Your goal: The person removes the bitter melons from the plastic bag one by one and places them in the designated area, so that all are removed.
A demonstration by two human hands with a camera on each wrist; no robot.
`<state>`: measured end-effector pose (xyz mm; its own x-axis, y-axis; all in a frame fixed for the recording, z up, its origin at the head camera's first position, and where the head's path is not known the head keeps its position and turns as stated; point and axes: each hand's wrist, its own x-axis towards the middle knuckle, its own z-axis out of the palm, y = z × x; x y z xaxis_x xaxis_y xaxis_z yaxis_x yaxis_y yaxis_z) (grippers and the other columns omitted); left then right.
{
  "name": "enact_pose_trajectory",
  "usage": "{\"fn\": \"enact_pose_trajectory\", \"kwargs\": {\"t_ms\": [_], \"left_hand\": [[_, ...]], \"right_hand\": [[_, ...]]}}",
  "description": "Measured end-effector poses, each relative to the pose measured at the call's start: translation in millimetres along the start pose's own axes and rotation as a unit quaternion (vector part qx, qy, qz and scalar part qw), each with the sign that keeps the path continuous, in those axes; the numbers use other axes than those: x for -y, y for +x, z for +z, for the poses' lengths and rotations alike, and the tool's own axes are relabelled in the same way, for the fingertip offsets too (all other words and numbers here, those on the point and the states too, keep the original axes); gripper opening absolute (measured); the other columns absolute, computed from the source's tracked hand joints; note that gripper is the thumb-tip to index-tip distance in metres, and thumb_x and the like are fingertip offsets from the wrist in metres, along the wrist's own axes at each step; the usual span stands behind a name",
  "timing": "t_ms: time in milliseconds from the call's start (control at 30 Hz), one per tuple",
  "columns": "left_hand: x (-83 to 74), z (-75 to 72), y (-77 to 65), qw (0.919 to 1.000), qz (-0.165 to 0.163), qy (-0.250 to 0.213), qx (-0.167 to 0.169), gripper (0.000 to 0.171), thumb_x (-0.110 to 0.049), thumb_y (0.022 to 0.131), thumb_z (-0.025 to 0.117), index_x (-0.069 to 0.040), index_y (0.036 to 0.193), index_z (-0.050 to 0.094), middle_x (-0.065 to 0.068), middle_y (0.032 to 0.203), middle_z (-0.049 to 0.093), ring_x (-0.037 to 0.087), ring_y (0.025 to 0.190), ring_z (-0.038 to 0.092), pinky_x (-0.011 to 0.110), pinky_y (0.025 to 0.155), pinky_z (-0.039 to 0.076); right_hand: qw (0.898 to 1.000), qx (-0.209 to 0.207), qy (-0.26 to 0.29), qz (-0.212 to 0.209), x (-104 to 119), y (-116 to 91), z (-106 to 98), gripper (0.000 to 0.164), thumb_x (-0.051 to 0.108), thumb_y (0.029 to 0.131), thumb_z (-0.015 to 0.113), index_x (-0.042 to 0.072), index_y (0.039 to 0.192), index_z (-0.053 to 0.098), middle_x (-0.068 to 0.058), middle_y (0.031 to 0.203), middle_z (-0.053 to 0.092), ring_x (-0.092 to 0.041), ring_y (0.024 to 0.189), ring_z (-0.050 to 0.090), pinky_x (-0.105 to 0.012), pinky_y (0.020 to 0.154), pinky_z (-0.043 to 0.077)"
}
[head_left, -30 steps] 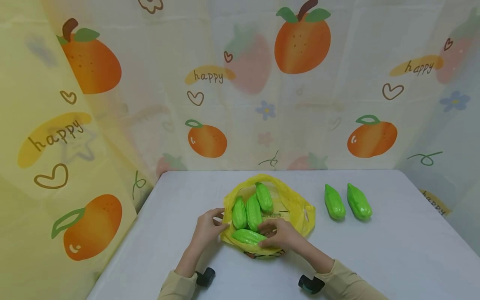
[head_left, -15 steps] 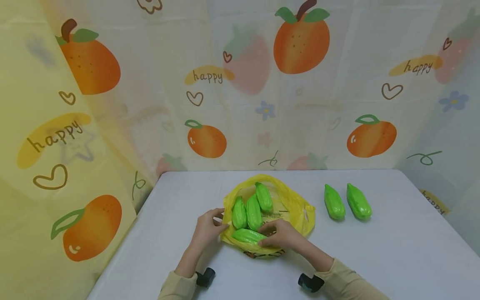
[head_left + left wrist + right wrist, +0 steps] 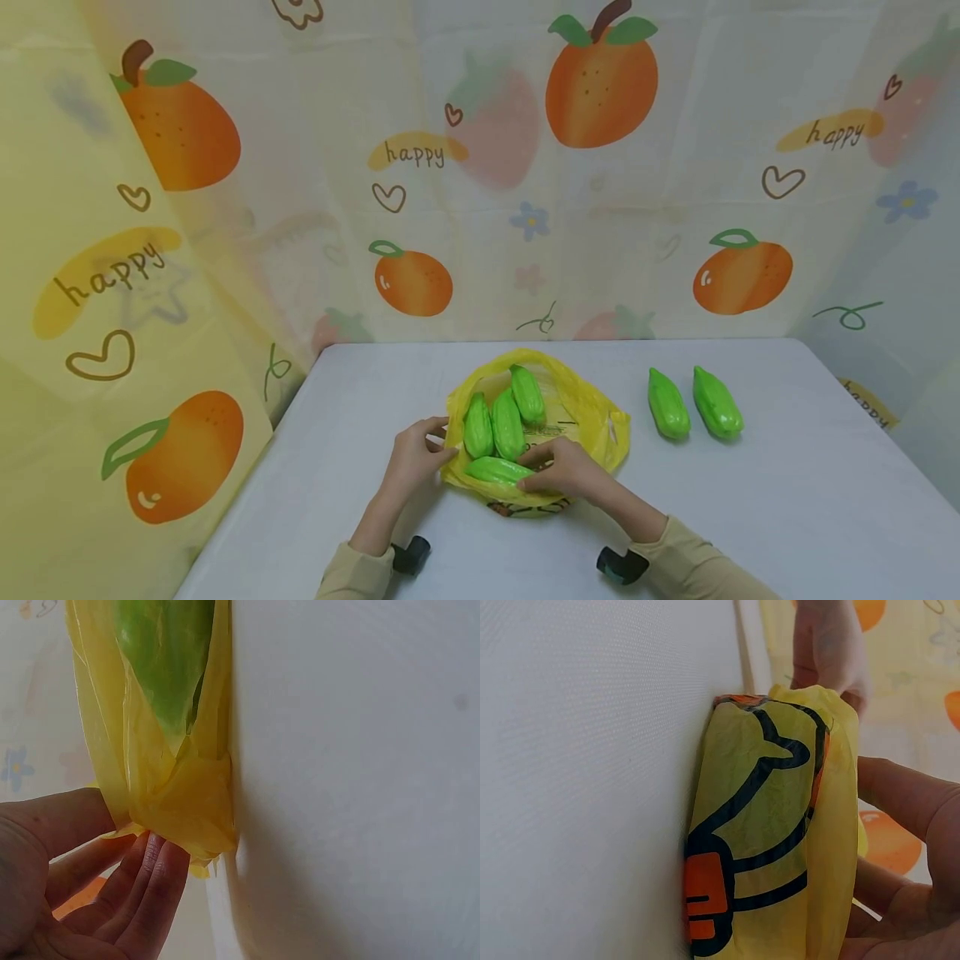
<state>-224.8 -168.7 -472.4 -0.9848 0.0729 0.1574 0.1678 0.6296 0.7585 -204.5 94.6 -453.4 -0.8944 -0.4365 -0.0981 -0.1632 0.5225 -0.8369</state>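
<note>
In the head view, a yellow plastic bag [image 3: 600, 417] lies with its mouth wide on the white table. Inside it are several glossy, ridged green vegetables, longish and tapered; their exact kind is unclear. My left hand [image 3: 415, 454] pinches the bag's left rim, and the left wrist view shows thumb and fingertips [image 3: 169, 877] at the gathered plastic. My right hand [image 3: 562, 468] reaches over the near rim and holds the right end of the front green vegetable [image 3: 495, 471], which lies crosswise. From the right wrist, the printed bag side [image 3: 757, 825] hides that vegetable and part of the fingers.
Two more green vegetables, one [image 3: 669, 406] and another [image 3: 717, 404], lie side by side on the table [image 3: 787, 500] right of the bag. A fruit-patterned cloth [image 3: 615, 192] hangs behind the table and along its sides.
</note>
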Motion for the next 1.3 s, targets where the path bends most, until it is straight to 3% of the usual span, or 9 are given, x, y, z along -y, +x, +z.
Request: {"fn": "enact_pose_trajectory", "kwargs": {"t_ms": [500, 767, 1300], "left_hand": [[-1.2, -0.6, 0.2, 1.0, -0.006, 0.004, 0.002, 0.046, -0.006, 0.075, 0.077, -0.003, 0.119, 0.063, 0.013, 0.099, 0.066, 0.017, 0.073, 0.066, 0.025, 0.061, 0.055], [-0.9, -0.2, -0.2, 0.9999, -0.008, 0.006, 0.003, 0.045, -0.006, 0.075, 0.077, -0.004, 0.118, 0.064, 0.013, 0.098, 0.066, 0.018, 0.074, 0.067, 0.026, 0.061, 0.056], [-2.6, 0.3, 0.7, 0.9999, -0.01, 0.008, 0.004, 0.047, -0.007, 0.075, 0.077, -0.005, 0.12, 0.063, 0.012, 0.099, 0.066, 0.018, 0.075, 0.066, 0.026, 0.062, 0.055]], "right_hand": [[1.0, -0.024, 0.014, 0.01, 3.2, -1.7, -8.0, 0.038, 0.026, 0.075, 0.079, 0.008, 0.107, 0.071, -0.01, 0.11, 0.068, -0.022, 0.098, 0.063, -0.033, 0.075, 0.055], [0.998, -0.042, 0.045, 0.016, 6.7, -3.7, -13.3, 0.041, 0.026, 0.076, 0.078, 0.007, 0.112, 0.069, -0.014, 0.115, 0.066, -0.027, 0.1, 0.065, -0.034, 0.076, 0.056], [0.99, -0.097, 0.091, 0.036, 5.7, -5.4, -38.4, 0.047, 0.029, 0.078, 0.077, 0.007, 0.117, 0.066, -0.016, 0.12, 0.064, -0.032, 0.105, 0.064, -0.035, 0.076, 0.058]]}}
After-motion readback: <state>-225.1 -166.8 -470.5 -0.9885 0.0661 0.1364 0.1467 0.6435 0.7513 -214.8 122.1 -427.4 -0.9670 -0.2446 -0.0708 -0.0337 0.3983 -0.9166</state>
